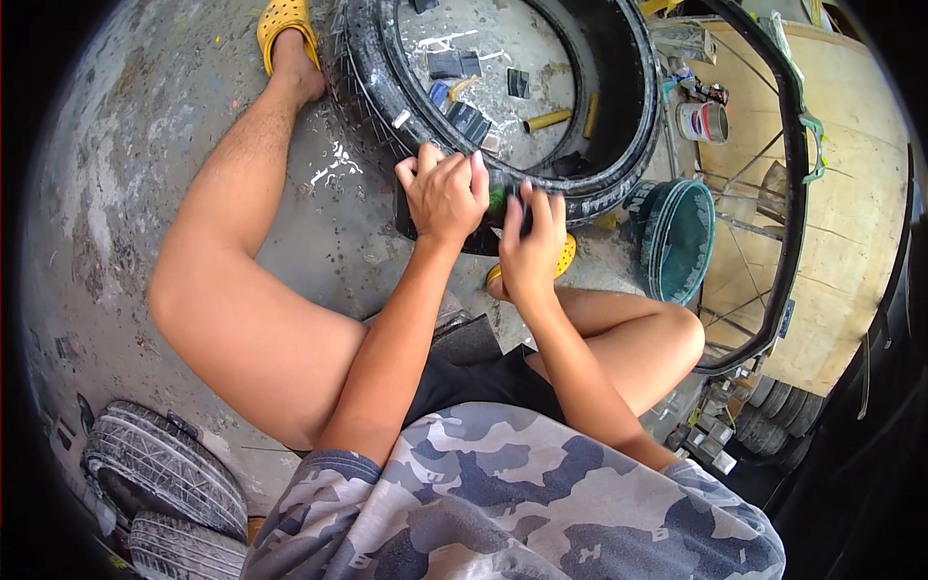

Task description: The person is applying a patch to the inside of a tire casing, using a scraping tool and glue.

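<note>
The left forearm (391, 348) slants up and to the right from the lower edge, its wrist (440, 244) nearly straight, and the left hand (445, 198) shows its back, the fingers bent and the thumb side turned toward its partner. The right forearm (575, 372) angles up and to the left to the right hand (532, 240), which sits just beside and slightly lower, its fingers curled and their tips blurred. Both legs are bent and spread wide around the arms.

No text, label, number or sign can be read.
</note>
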A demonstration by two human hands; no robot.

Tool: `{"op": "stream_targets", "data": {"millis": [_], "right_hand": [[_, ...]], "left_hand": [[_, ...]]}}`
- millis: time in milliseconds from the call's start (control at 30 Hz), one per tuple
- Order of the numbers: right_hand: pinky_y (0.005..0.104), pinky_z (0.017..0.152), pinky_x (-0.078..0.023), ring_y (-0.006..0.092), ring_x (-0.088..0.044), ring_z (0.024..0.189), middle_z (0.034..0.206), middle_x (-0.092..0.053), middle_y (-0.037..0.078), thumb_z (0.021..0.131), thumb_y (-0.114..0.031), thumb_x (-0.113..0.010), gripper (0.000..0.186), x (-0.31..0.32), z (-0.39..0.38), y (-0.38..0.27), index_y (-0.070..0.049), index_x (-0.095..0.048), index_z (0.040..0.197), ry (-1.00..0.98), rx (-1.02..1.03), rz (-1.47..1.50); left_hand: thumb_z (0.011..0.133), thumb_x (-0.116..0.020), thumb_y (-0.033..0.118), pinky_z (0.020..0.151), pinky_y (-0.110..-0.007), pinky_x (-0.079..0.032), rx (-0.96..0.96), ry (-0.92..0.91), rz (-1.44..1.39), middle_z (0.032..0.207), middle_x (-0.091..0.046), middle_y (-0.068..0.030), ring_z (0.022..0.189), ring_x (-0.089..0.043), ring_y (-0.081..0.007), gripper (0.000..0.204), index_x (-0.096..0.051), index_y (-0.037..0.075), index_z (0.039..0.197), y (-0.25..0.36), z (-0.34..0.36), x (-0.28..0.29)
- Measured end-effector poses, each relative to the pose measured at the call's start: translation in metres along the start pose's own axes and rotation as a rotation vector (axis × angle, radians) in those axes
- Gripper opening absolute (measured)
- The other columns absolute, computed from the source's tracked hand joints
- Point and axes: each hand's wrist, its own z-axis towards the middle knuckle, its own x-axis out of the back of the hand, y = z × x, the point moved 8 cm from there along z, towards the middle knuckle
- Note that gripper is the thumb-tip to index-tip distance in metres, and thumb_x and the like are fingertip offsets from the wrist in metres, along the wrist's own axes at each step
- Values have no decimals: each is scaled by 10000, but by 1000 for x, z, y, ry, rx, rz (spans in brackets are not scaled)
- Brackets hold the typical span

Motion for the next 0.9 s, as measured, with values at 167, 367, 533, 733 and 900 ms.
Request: {"op": "stream_targets", "data": {"millis": [167,367,533,733,900], "right_hand": [[470,787,-452,426,-553,870,950,-567,241,883,-53,-605,147,-33,53,-12,37,-609,1000,20,-195,87],[471,764,-460,405,-535,828,879,-559,222,841,23,-630,222,0,-5,5,58,-620,1060,-47,-38,2],[479,769,-448,416,-545,879,924,-566,239,893,-40,-603,128,-33,56,-9,42,-602,990,14,-189,40],[476,718,-435,423,-511,801,865,-514,240,852,7,-620,178,3,-12,8,40,-621,1027,-121,-64,-63],[480,717,-423,417,-505,812,876,-510,244,856,10,-616,199,-25,29,-10,39,-608,1052,0,27,-39]], "left_hand": [[903,-583,242,784,-409,-335,12,22,33,664,-618,-26,790,-539,-233,339,-596,93,599,-9,0,17],[899,-586,243,787,-409,-337,7,9,6,655,-609,-25,784,-539,-234,337,-591,92,598,-2,-2,3],[894,-592,239,794,-408,-337,21,23,29,650,-602,-24,791,-538,-233,323,-591,98,603,-9,3,15],[891,-593,228,795,-403,-331,-2,5,-14,657,-614,-21,776,-537,-234,314,-595,101,604,4,-3,1],[895,-584,227,796,-403,-329,13,31,29,647,-599,-22,784,-535,-231,317,-591,105,603,-12,-4,19]]}}
